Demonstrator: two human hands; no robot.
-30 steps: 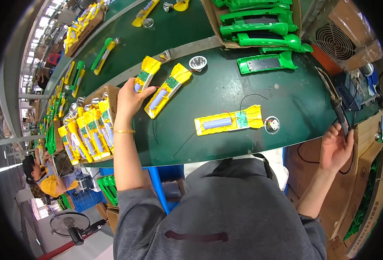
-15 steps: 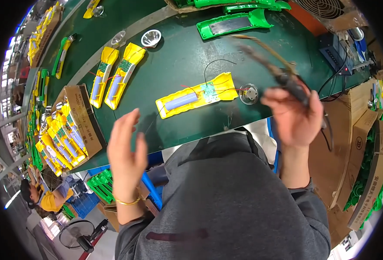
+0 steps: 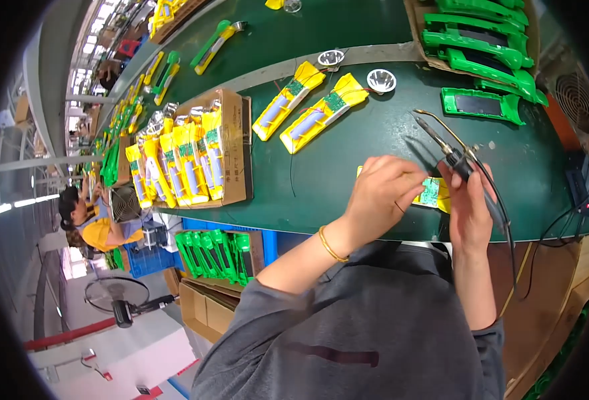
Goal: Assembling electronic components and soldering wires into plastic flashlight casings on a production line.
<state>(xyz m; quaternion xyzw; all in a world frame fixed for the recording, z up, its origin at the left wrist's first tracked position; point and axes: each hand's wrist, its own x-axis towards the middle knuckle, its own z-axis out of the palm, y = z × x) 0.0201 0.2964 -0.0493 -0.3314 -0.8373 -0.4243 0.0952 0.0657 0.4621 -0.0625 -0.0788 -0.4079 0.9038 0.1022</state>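
Note:
My right hand (image 3: 471, 207) grips a soldering iron (image 3: 456, 159) with a thin brass tube alongside its barrel; the tip points up and left, clear of the board. Beneath my hands lies a yellow casing half (image 3: 444, 202) with a green circuit board (image 3: 430, 192). My left hand (image 3: 380, 193) covers the casing's left part, fingertips pinched together beside the board. A thin dark wire (image 3: 400, 208) shows at those fingers and seems held in them. The purple battery cell and the clear reflector seen earlier by this casing are hidden now.
Two yellow casings (image 3: 326, 113) with reflectors (image 3: 381, 81) lie further left. A cardboard box (image 3: 238, 147) of filled yellow casings stands at the left. Green casing halves (image 3: 481, 105) are at the back right. The iron's cable (image 3: 508, 233) hangs right. A person (image 3: 88, 217) sits far left.
The view has swung left. My left hand, open beside the casing before, has come over it and closed its fingers. The iron has moved nearer to the casing.

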